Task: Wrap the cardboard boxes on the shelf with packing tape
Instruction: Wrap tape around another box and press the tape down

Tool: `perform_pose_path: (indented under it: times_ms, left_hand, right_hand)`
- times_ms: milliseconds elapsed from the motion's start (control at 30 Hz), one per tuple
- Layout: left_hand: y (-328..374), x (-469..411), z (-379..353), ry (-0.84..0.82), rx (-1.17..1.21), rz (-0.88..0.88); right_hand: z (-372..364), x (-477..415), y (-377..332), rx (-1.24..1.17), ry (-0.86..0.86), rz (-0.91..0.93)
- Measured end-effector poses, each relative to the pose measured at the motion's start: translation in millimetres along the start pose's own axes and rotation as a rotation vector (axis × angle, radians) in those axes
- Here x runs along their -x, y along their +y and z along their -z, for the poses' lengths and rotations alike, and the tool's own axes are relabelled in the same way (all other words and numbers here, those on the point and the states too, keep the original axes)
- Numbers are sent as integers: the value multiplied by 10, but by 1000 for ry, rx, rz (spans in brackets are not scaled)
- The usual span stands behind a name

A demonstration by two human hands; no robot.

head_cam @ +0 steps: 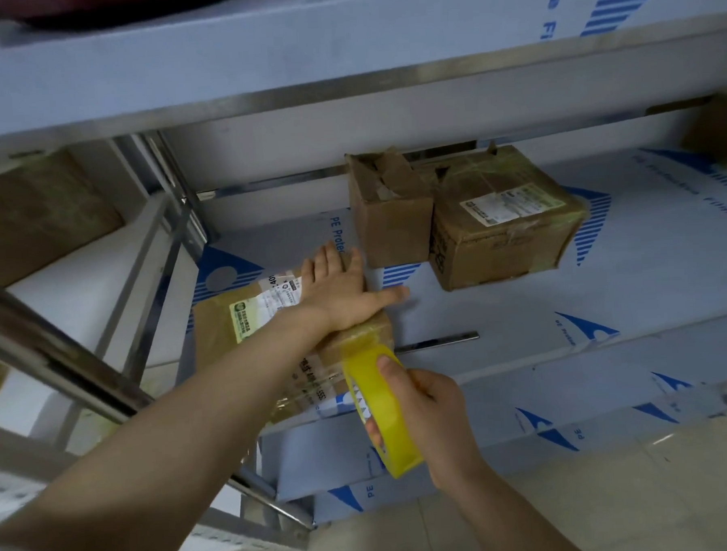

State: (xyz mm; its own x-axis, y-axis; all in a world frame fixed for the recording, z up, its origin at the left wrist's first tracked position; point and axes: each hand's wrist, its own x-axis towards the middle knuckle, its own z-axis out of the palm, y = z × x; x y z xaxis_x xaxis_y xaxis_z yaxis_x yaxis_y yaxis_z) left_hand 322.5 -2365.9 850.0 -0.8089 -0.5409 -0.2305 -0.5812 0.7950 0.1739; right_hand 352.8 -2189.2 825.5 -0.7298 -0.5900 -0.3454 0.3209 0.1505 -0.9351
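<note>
Pressing down with fingers straight and spread, the left hand (341, 289) is lying flat on the top face of the near cardboard box (246, 323). Its forearm is reaching in from the lower left, and its thumb is sticking out past the box's right edge. The right hand (432, 415) is gripping the yellow tape roll (381, 409) just below the box's near right corner, with the thumb on the outer band and the fingers curled into the core. The roll is standing on edge, its band slanting from upper left to lower right. A strip of tape (357, 347) is stretching from it onto that corner. The box is sitting at the front edge of the film-covered shelf (523, 309), label up, its long axis appearing to run left to right. Farther back, an open-flapped box (388, 215) and a taped box (503, 234) are standing side by side, touching.
</note>
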Motion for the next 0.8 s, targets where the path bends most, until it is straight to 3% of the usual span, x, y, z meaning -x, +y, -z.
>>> perform_pose_path:
  times_ms: [200, 300, 367, 433, 500, 567, 667, 733, 800]
  left_hand:
    - [-151, 130, -26, 12, -44, -47]
    - [-296, 161, 305, -263, 108, -47]
    - [-488, 211, 414, -417, -1, -14]
    - [-618, 248, 337, -405, -162, -11]
    - [-606, 253, 267, -330, -161, -40]
    - [-596, 269, 357, -366, -9, -35]
    - [-655, 355, 606, -661, 501, -79]
    - [-708, 386, 667, -742, 581, -152]
    - [-752, 379, 695, -702, 611, -129]
  right_hand:
    - [-18, 41, -23, 3, 0, -4]
    - [24, 74, -82, 15, 7, 1]
    - [50, 90, -136, 22, 11, 0]
    - [48, 108, -187, 10, -20, -11]
    - [40, 127, -256, -6, -58, -41]
    - [74, 141, -401, -7, -110, -86]
    - [166, 188, -780, -16, -256, -70]
    - [189, 203, -1058, 25, -361, 39]
    - [128, 157, -1269, 86, -394, 112]
